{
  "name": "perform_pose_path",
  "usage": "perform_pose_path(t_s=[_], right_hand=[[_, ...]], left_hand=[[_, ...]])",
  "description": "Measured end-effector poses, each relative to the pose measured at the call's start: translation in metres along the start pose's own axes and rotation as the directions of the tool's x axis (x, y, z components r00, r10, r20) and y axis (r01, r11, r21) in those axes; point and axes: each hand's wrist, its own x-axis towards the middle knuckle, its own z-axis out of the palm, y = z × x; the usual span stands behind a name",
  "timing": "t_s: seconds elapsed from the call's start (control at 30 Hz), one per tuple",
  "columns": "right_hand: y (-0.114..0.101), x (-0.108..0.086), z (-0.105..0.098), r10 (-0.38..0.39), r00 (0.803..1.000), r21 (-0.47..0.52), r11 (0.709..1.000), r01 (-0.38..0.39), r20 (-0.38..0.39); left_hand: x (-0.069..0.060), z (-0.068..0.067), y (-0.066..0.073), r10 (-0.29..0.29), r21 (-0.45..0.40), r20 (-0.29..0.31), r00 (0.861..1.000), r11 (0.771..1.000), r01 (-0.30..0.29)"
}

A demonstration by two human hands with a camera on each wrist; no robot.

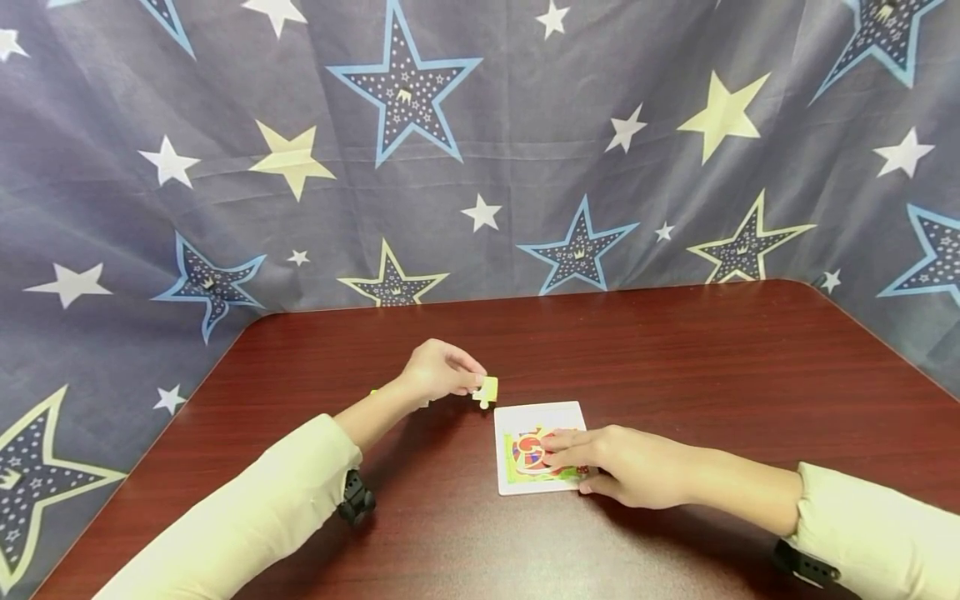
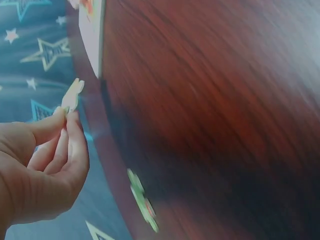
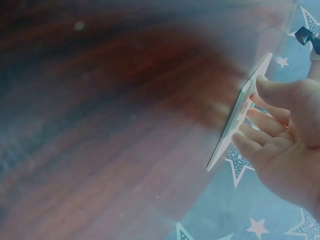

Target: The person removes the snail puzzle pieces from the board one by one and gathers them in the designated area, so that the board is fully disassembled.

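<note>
My left hand (image 1: 442, 371) pinches a small yellow puzzle piece (image 1: 487, 391) between thumb and fingers, just beyond the back left corner of a white-bordered puzzle board (image 1: 537, 411). The left wrist view shows the same piece (image 2: 72, 96) at the fingertips of that hand (image 2: 47, 170), raised off the table. My right hand (image 1: 637, 467) rests on the board's right part, its fingers over the red, yellow and green picture. In the right wrist view the hand (image 3: 285, 135) has its fingers on the board (image 3: 235, 120), which lies flat; part of the picture is hidden.
On the dark red wooden table (image 1: 675, 358) another green puzzle piece (image 2: 143, 200) lies beneath the left hand in the left wrist view; in the head view the left wrist mostly covers it. A grey curtain (image 1: 525, 100) with stars hangs behind the table.
</note>
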Motion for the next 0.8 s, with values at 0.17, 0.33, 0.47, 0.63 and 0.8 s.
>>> perform_pose_path(t_s=[0.17,0.33,0.47,0.63,0.8], right_hand=[[0.001,0.001,-0.002,0.002,1.000,0.000,1.000,-0.002,-0.006],[0.003,0.004,-0.001,-0.009,1.000,0.011,1.000,0.010,-0.005],[0.004,0.006,0.000,-0.020,1.000,0.018,1.000,0.020,-0.005],[0.004,0.008,0.002,-0.019,1.000,0.026,0.999,0.019,0.005],[0.003,0.008,0.002,-0.021,1.000,0.018,1.000,0.021,-0.003]], left_hand=[[0.001,-0.012,-0.012,-0.019,0.093,-0.024,1.000,0.995,0.021],[0.002,-0.017,-0.022,0.002,0.174,-0.052,0.999,0.985,0.007],[0.002,-0.019,-0.027,0.061,0.289,-0.073,0.995,0.957,-0.037],[0.001,-0.019,-0.028,0.133,0.387,-0.056,0.990,0.916,-0.101],[0.001,-0.019,-0.027,0.194,0.409,-0.011,0.981,0.896,-0.173]])
